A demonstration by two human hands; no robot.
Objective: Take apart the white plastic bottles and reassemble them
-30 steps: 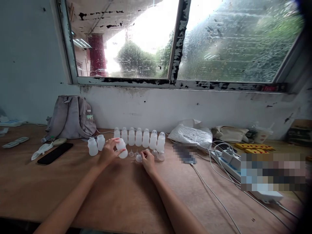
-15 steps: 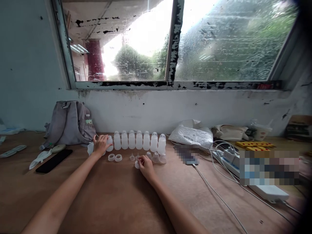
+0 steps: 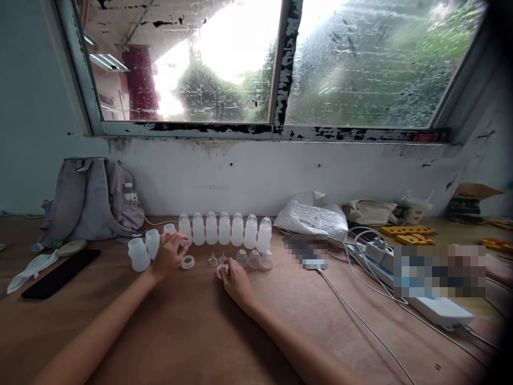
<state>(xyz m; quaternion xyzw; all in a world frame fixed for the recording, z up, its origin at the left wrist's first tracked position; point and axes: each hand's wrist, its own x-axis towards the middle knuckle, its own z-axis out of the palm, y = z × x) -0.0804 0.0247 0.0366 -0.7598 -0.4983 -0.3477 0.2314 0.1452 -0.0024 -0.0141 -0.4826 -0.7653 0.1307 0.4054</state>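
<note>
My right hand (image 3: pixel 235 280) pinches a translucent white bottle collar ring (image 3: pixel 222 271) low on the table. Two clear teats (image 3: pixel 212 260) stand just behind that ring. My left hand (image 3: pixel 170 252) hovers near a loose collar ring (image 3: pixel 187 262), fingers stretched and slightly blurred, with nothing visible in them. A second loose ring is hidden from sight around this hand. Uncapped frosted baby bottles (image 3: pixel 139 255) stand to its left, one partly behind the fingers. Several capped baby bottles (image 3: pixel 224 230) form a row behind both hands. Three clear dome caps (image 3: pixel 254 259) sit right of the teats.
At left are a grey backpack (image 3: pixel 92 198), a black phone-like slab (image 3: pixel 62 274) and a white cloth-like piece (image 3: pixel 34 270). A silvery plastic bag (image 3: pixel 312 216), cables and a white power strip (image 3: pixel 444 313) lie to the right. Another person's hand (image 3: pixel 499 267) shows at far right.
My left hand has left the bottle it touched and come right and forward, exposing the uncapped bottles. My right hand stays at its ring. The view has turned slightly.
</note>
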